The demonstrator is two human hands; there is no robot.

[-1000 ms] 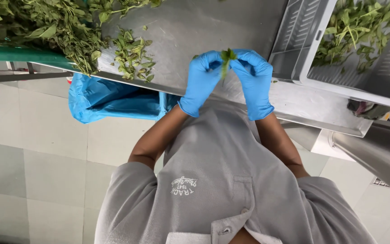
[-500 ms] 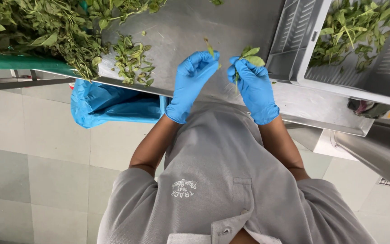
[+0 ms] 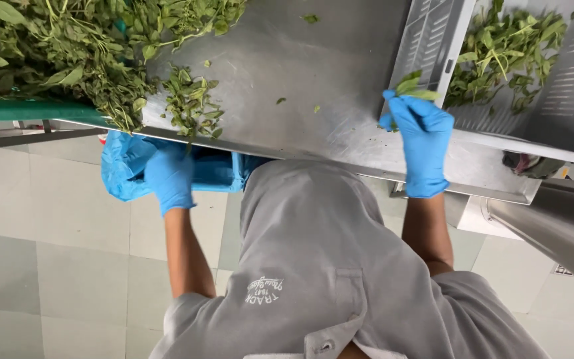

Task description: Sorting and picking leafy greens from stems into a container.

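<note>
The right hand, in a blue glove, had its fingertips pinched together on a small tuft of green leaves, which stood up just above the pinch. Just beyond the tuft rose the slotted wall of a pale crate, and further out to that side loose leaves of the same kind lay in the crate. Under the hand was the steel table, bare but for a few scraps.

The left hand, also gloved, hung well apart from the right, below the table's near edge and against a blue bag. Whether its fingers were closed on anything could not be told. Above it a heap of leafy stems spilled toward the edge.

By my reading, picked leaves were on their way to the crate. The next move would call for lifting the tuft clear of the crate wall before the pinch opens, so the leaves land inside and not on the table.
</note>
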